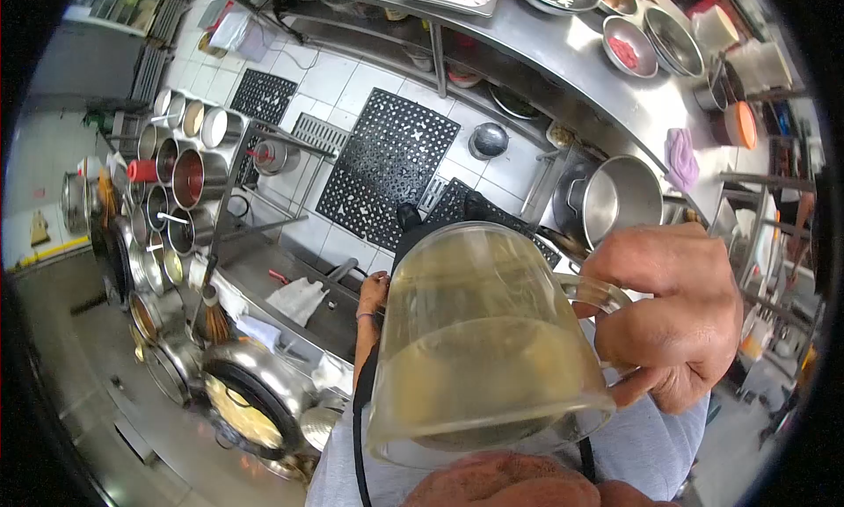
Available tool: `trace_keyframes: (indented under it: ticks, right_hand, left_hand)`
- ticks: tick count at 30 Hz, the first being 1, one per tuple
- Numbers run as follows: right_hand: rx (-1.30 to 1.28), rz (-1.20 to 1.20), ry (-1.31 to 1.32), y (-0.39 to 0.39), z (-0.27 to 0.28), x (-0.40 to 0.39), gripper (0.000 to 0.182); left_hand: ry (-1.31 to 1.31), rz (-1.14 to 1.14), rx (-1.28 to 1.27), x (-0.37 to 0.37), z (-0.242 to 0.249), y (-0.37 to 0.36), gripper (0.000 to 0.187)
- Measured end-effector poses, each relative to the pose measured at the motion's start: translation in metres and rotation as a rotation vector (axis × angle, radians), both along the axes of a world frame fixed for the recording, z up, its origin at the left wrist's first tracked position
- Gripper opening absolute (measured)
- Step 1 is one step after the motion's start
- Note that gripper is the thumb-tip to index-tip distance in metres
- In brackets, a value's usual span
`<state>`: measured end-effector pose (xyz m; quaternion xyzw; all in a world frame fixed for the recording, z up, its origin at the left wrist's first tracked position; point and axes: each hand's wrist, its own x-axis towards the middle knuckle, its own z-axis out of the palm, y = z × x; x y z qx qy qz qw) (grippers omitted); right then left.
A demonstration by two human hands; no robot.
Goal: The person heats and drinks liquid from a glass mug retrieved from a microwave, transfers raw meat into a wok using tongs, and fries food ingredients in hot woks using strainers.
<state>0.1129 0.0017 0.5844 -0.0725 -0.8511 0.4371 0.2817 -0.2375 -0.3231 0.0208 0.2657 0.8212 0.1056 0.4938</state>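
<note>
A clear measuring jug (492, 349) with pale yellowish liquid fills the middle of the view, raised close to the camera and tilted. My right hand (668, 318) is closed round its handle on the right side. Farther down and left, my left hand (374, 291) is by the edge of the steel counter, with a thin band at its wrist. Its fingers look curled, but anything in them is too small to make out. Near it, a white cloth (297, 301) and a small red-handled item (278, 277) lie on the counter.
Left stand steel pots (198, 177), a whisk (214, 318) and a large pan of yellow food (242, 410). Black mats (387, 168) cover part of the tiled floor. Along the back, a steel counter (527, 41) bears bowls; a deep pot (622, 199) stands right, near a purple cloth (681, 160).
</note>
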Motion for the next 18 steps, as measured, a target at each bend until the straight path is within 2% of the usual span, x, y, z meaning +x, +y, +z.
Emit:
trace_keyframes:
  ticks: [2,5,10,15,18]
  right_hand:
    - [0.009,-0.062,-0.009,-0.011,0.003,-0.010,0.039]
    - [0.011,-0.116,-0.037,-0.022,0.011,-0.025,0.036]
    - [0.036,-0.172,-0.095,-0.038,0.019,-0.044,0.039]
    - [0.111,-0.239,-0.088,-0.049,0.021,-0.061,0.046]
    - [0.096,-0.262,-0.040,-0.053,0.015,-0.068,0.048]
  left_hand:
    - [-0.084,0.090,-0.003,-0.021,-0.004,0.010,0.034]
    - [-0.158,0.112,0.092,-0.069,-0.039,0.011,0.035]
    - [-0.087,0.089,0.121,-0.116,-0.044,0.026,0.035]
    - [-0.217,0.218,0.049,-0.127,-0.039,0.041,0.033]
    - [-0.244,0.218,0.018,-0.120,-0.033,0.042,0.029]
